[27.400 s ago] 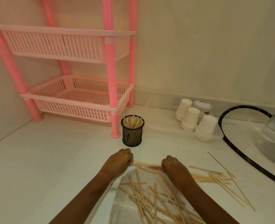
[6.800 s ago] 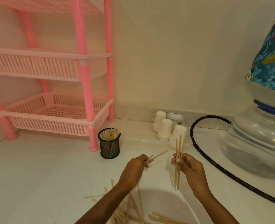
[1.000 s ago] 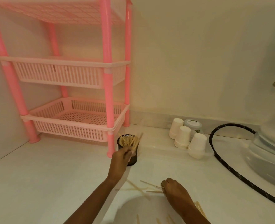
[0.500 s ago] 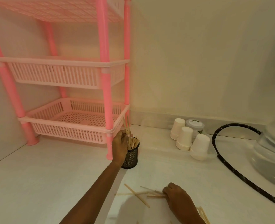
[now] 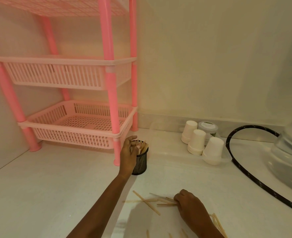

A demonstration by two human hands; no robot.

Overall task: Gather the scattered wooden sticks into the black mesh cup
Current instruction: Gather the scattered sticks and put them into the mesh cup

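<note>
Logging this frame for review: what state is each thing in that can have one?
Black mesh cup: upright, bundled wooden sticks standing inside.
Left hand: fingers curled at the cup's rim; grip unclear.
Right hand: pinching loose wooden sticks lying flat on the white counter.
White paper cups: upside down.
Round grey-lidded jar: lid on.

We record dim, warm yellow light and soft detail. A soft grey shadow lies on the countertop [image 5: 39,194] left of the right hand [image 5: 191,208]. Wide-angle distortion bows the posts of the pink rack [image 5: 110,83].
</note>
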